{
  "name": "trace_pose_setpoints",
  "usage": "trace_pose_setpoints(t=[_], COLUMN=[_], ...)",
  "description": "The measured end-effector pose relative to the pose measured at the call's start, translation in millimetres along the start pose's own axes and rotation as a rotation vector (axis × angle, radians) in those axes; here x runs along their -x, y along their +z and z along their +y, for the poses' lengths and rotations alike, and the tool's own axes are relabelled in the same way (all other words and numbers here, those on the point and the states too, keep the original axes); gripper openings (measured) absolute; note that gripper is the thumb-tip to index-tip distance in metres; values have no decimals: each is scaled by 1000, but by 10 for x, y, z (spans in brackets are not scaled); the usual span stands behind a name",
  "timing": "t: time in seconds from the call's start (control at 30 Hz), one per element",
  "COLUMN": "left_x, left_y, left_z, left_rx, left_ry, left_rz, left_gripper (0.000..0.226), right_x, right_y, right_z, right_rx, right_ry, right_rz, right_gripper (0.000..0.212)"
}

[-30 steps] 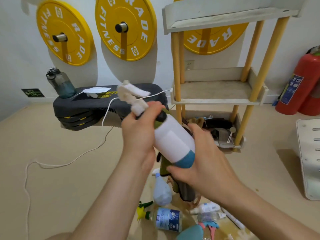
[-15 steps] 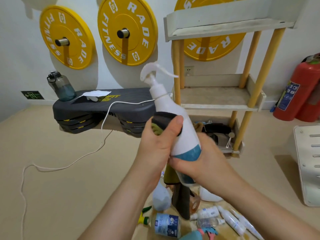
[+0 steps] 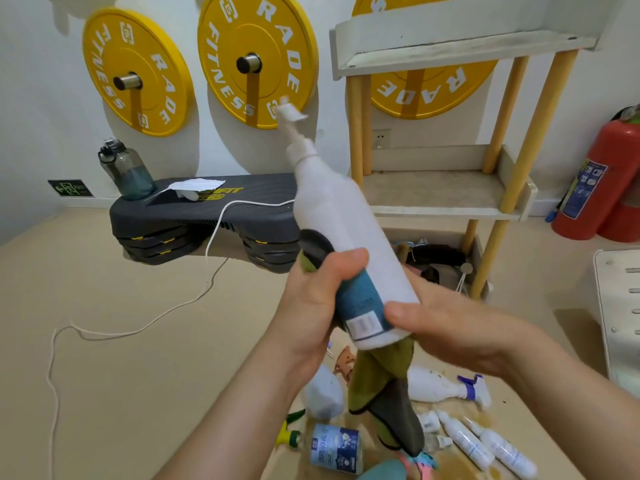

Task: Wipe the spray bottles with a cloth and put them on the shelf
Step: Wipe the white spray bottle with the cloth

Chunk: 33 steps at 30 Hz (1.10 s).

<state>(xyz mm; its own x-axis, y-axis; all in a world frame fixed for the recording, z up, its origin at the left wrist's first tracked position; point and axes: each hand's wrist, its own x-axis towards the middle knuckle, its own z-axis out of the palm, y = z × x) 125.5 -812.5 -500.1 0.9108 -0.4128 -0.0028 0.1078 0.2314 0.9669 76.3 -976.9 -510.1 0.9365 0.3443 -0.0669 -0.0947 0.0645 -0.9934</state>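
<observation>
A white spray bottle [image 3: 341, 216] with a blue label is held up in front of me, nozzle tilted up and to the left. My right hand [image 3: 446, 327] grips its base. My left hand [image 3: 315, 299] wraps a green and grey cloth [image 3: 384, 393] around the bottle's lower part; the rest of the cloth hangs down below. The wooden shelf [image 3: 440, 195] with yellow posts stands just behind the bottle, its middle board bare. Several other spray bottles [image 3: 440, 389] lie on the floor beneath my hands.
A dark step platform [image 3: 194, 216] with a water jug [image 3: 126, 169] sits at the left, a white cord [image 3: 145, 323] trailing over the floor. Yellow weight plates [image 3: 256, 60] hang on the wall. A red fire extinguisher [image 3: 599, 181] stands at the right, and a white panel [image 3: 620, 317] lies nearby.
The bottle has swung from nozzle pointing left to more upright. My left hand with the cloth has slid from the neck down to the lower body and label.
</observation>
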Motion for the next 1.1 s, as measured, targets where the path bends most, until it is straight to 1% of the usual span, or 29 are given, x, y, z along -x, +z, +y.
trace_pose_setpoints(t=[0.03, 0.07, 0.13, 0.17, 0.2, 0.27, 0.3, 0.37, 0.4, 0.43, 0.47, 0.5, 0.53, 0.57, 0.6, 0.63, 0.67, 0.7, 0.73, 0.77, 0.83, 0.87, 0.9, 0.97, 1.1], left_x=[-4, -3, -5, -21, -41, -71, -71, -43, -36, -41, -61, -80, -106, -118, -122, -117, -109, -100, -86, -60, -3, 20, 55, 121, 221], left_y=[-7, 0, 15, 3, -19, -68, -76, -49, -39, -46, -69, -101, -150, -197, -233, -246, -229, -184, -123, -50, 95, 149, 197, 241, 298], left_z=[10, 10, 12, 21, 39, 98, 116, 128, 119, 108, 93, 89, 86, 96, 102, 100, 84, 53, 11, -34, -118, -161, -190, -254, -291], left_rx=[-51, -107, -273, -379, -484, -666, -730, -746, -701, -638, -558, -478, -408, -362, -347, -357, -371, -355, -307, -271, -277, -306, -347, -423, -514], left_ry=[18, 20, 35, 64, 112, 205, 210, 142, 118, 108, 101, 102, 105, 112, 116, 107, 80, 41, 8, -1, 37, 50, 57, 55, -15], left_rz=[-32, -55, -60, -30, 16, 105, 127, 161, 181, 198, 213, 229, 256, 285, 307, 314, 303, 278, 248, 220, 170, 143, 116, 56, -44], left_gripper=[70, 71, 68, 67, 67, 72, 76, 83, 86, 87, 86, 83, 80, 78, 77, 75, 71, 65, 59, 56, 56, 56, 55, 55, 55], right_x=[-6, -15, -60, -88, -112, -129, -123, -98, -94, -87, -78, -72, -67, -46, -10, 26, 47, 48, 24, -6, -90, -115, -124, -101, -85], right_y=[27, 83, 204, 238, 252, 274, 289, 350, 370, 372, 360, 313, 236, 161, 101, 59, 38, 69, 146, 273, 424, 422, 378, 237, -4], right_z=[33, 73, 129, 148, 173, 179, 169, 135, 123, 108, 85, 57, 20, -47, -129, -207, -249, -264, -242, -236, -138, -104, -120, -230, -338], right_rx=[-10, 18, 66, 87, 142, 359, 484, 693, 746, 747, 674, 536, 369, 204, 50, -84, -170, -182, -124, 2, 344, 393, 365, 307, 170], right_ry=[-5, -9, -39, -56, -73, -58, -24, -8, -5, 15, 46, 68, 62, 40, 10, -51, -128, -195, -246, -280, -348, -389, -405, -375, -243], right_rz=[-25, -5, 112, 186, 262, 414, 502, 600, 585, 533, 459, 392, 367, 423, 509, 598, 661, 677, 663, 649, 668, 678, 683, 716, 807], right_gripper=[101, 93, 68, 57, 52, 59, 64, 71, 75, 77, 75, 67, 51, 30, 14, 13, 18, 19, 17, 19, 40, 45, 41, 31, 34])
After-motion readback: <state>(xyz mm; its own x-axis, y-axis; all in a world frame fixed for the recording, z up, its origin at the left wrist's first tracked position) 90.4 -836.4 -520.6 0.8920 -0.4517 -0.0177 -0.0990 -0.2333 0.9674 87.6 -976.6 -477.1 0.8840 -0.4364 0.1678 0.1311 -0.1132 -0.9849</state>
